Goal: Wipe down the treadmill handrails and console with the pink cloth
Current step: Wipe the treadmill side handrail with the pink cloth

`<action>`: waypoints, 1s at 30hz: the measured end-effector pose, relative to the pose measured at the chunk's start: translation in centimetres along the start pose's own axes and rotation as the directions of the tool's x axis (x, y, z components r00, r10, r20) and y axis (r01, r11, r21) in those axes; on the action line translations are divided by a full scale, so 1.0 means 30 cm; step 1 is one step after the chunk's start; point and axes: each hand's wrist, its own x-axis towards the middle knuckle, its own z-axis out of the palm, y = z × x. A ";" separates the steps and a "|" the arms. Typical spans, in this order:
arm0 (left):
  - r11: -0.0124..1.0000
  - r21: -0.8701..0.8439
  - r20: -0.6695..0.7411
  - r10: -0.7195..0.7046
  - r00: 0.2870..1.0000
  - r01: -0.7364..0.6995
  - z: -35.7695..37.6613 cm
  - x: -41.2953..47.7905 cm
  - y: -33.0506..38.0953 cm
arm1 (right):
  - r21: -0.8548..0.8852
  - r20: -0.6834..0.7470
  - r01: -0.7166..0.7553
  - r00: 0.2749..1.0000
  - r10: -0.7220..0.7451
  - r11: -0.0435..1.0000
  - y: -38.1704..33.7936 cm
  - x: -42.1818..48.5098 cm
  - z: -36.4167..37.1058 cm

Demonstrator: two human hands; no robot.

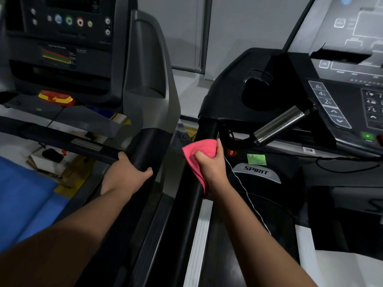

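Right hand (211, 168) scrubbing, pink cloth (200, 151) on the black handrail (206, 129)!
Fingers clamp the soft, crumpled fabric against the smooth round tube. At nine o'clock, the left hand (126, 175) wraps around the neighbouring rail (145, 146), thick and matte. At two o'clock gleam a cylindrical steel grip bar (279, 125) and the flat, glossy console (352, 112).

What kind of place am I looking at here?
Probably a gym or fitness room: the left treadmill with its button console stands beside the right treadmill, with keypad console and black handrail.
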 end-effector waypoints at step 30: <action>1.000 0.019 -0.023 -0.009 1.000 0.009 0.009 0.016 -0.002 | 0.187 -0.045 0.207 0.978 -0.202 0.960 -0.058 0.143 -0.014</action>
